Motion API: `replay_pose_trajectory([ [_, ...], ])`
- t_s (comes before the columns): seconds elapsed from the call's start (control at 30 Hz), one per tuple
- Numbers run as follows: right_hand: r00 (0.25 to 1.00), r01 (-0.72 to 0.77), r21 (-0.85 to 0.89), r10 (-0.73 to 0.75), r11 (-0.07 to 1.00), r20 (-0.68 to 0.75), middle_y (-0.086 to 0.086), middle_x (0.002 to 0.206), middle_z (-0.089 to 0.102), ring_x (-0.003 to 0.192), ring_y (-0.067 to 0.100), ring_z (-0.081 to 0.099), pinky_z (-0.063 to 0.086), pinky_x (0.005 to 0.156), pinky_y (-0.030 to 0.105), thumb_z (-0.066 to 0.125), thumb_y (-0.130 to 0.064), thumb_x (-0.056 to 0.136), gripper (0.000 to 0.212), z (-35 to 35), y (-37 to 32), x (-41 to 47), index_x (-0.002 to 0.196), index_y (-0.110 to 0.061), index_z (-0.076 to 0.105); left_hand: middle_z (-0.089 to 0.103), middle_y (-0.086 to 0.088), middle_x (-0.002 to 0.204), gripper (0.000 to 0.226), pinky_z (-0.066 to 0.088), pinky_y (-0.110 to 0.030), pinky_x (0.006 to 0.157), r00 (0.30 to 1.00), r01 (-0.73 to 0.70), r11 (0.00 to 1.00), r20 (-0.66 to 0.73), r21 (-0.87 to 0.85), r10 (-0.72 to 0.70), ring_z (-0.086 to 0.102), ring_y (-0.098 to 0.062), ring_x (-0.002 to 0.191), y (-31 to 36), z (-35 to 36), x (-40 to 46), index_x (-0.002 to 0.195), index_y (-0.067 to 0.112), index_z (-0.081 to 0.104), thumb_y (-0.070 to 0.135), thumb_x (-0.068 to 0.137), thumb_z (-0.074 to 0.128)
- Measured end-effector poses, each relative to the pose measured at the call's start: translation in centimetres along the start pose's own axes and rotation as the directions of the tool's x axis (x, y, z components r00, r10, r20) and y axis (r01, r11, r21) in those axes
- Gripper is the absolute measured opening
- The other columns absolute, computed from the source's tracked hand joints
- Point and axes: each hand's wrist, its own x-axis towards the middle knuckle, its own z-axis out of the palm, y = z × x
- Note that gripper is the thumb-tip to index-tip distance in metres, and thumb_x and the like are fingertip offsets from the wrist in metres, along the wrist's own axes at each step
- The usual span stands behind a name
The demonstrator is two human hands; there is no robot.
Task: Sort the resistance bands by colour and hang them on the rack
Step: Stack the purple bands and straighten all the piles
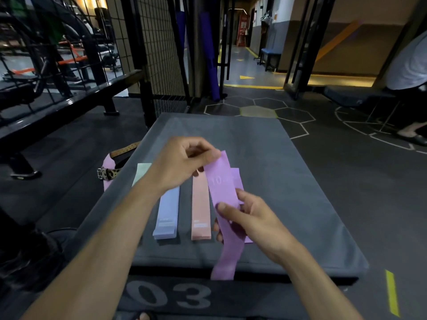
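Observation:
A purple resistance band (223, 188) is held above the grey padded box (288, 192). My left hand (182, 165) pinches its top end, and my right hand (251, 218) grips its middle; the lower end hangs over the box's front edge. Flat on the box lie a blue band (167, 213), a peach band (200, 209) and a pale green band (141, 173), partly hidden by my left forearm. A second purple band (238, 179) lies under the held one. Another pink-purple band (108, 163) hangs off the box's left side.
A leopard-print strap with a buckle (108, 173) and a brown belt (124, 150) lie at the box's left edge. A black wire-grid rack (157, 54) stands behind the box. Black gym frames (57, 93) fill the left. A seated person (406, 72) is at the far right.

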Motion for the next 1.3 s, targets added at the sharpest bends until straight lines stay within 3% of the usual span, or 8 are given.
replay_pose_trajectory([
  [0.1, 0.996, -0.089, -0.054, 0.090, 0.995, 0.009, 0.018, 0.079, 0.071, 0.068, 0.030, 0.066, 0.057, 0.074, 0.051, 0.062, -0.015, 0.099, 0.015, -0.3, 1.1, 0.0, 0.097, -0.001, 0.058, 0.068, 0.000, 0.071, 0.018, 0.046, -0.018, 0.053, 0.998, -0.007, 0.991, -0.069, 0.136, 0.017, 0.054, -0.006, 0.057, 0.4, -0.2, 3.7, 0.091, 0.005, 0.076, 0.022, 0.088, 0.076],
  [0.2, 0.986, -0.169, 0.011, 0.169, 0.986, -0.009, 0.015, 0.079, 0.071, 0.064, 0.027, 0.066, 0.057, 0.063, 0.034, 0.060, -0.012, 0.100, 0.007, -0.4, 1.6, 0.2, 0.094, -0.010, 0.058, 0.063, -0.002, 0.069, 0.019, 0.045, -0.020, 0.048, 0.995, 0.052, 0.976, -0.090, 0.213, -0.033, 0.050, -0.008, 0.050, 0.0, 0.2, 7.2, 0.095, 0.006, 0.075, 0.025, 0.091, 0.074],
  [0.3, 0.970, -0.228, 0.126, 0.236, 0.966, -0.057, 0.016, 0.079, 0.070, 0.057, 0.024, 0.064, 0.053, 0.056, 0.028, 0.059, -0.006, 0.098, 0.009, -0.8, 2.2, 0.7, 0.090, -0.009, 0.060, 0.059, -0.006, 0.073, 0.025, 0.043, -0.019, 0.045, 0.977, 0.202, 0.968, -0.098, 0.147, -0.189, 0.049, -0.009, 0.050, -1.6, 0.6, 10.3, 0.103, 0.004, 0.072, 0.027, 0.093, 0.072],
  [0.5, 0.938, -0.274, 0.312, 0.324, 0.910, -0.121, 0.019, 0.077, 0.067, 0.058, 0.028, 0.061, 0.053, 0.059, 0.033, 0.054, 0.001, 0.094, 0.007, -1.8, 3.2, 1.9, 0.096, 0.001, 0.061, 0.060, -0.010, 0.079, 0.008, 0.057, -0.022, 0.056, 0.905, 0.391, 0.920, 0.188, -0.010, -0.382, 0.061, -0.012, 0.058, -5.2, 0.8, 13.6, 0.099, 0.003, 0.064, 0.010, 0.098, 0.064],
  [0.73, 0.879, -0.373, 0.277, 0.433, 0.886, -0.200, 0.012, 0.081, 0.065, 0.066, 0.024, 0.061, 0.057, 0.054, 0.032, 0.062, 0.000, 0.089, 0.007, -3.2, 4.9, 3.4, 0.093, -0.004, 0.065, 0.065, -0.001, 0.077, 0.012, 0.048, -0.020, 0.053, 0.963, 0.197, 0.884, 0.083, 0.424, -0.255, 0.055, -0.010, 0.057, -11.2, 2.8, 17.2, 0.096, 0.009, 0.072, 0.020, 0.096, 0.068],
  [0.9, 0.841, -0.432, 0.205, 0.474, 0.878, -0.260, 0.010, 0.078, 0.065, 0.055, 0.019, 0.059, 0.053, 0.050, 0.029, 0.054, -0.001, 0.093, 0.012, -3.8, 5.7, 5.1, 0.094, -0.005, 0.065, 0.075, 0.002, 0.093, 0.010, 0.049, -0.025, 0.079, 0.982, 0.147, 0.848, 0.027, 0.509, -0.186, 0.064, -0.011, 0.081, -16.0, 6.8, 18.2, 0.093, 0.016, 0.077, 0.024, 0.092, 0.072],
  [1.07, 0.783, -0.470, 0.117, 0.475, 0.875, -0.401, 0.007, 0.082, 0.069, 0.044, 0.013, 0.057, 0.042, 0.039, 0.020, 0.054, -0.012, 0.094, 0.026, -5.0, 6.8, 5.9, 0.118, -0.022, 0.053, 0.075, 0.007, 0.094, 0.014, 0.055, -0.032, 0.086, 0.967, 0.197, 0.807, 0.026, 0.557, -0.254, 0.068, -0.015, 0.088, -19.6, 9.1, 18.5, 0.077, 0.031, 0.068, 0.028, 0.091, 0.071],
  [1.3, 0.795, -0.494, 0.021, 0.461, 0.869, -0.394, -0.001, 0.055, 0.063, 0.034, 0.009, 0.054, 0.037, 0.035, 0.015, 0.056, -0.008, 0.092, 0.023, -5.9, 7.5, 5.8, 0.111, -0.019, 0.052, 0.074, 0.008, 0.090, 0.012, 0.050, -0.025, 0.078, 0.971, 0.202, 0.807, -0.004, 0.554, -0.240, 0.068, -0.015, 0.088, -21.1, 10.3, 18.5, 0.081, 0.029, 0.070, 0.026, 0.092, 0.068],
])
